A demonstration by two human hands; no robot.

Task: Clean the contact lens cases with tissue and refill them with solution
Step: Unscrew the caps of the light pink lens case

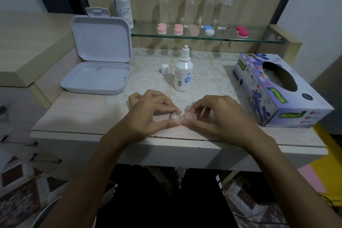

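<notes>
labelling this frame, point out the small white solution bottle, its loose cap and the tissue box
small white plastic solution bottle (183, 77), head view, label
loose white cap (165, 69), head view, side
purple floral cardboard tissue box (266, 102), head view, top

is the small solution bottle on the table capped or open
Open: the small solution bottle shows a bare nozzle, and its white cap stands beside it.

Clear lens case (180, 118), one well uncapped

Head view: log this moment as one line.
left hand: pinches lens case | right hand: grips pink cap | small bottle: uncapped, upright
</notes>
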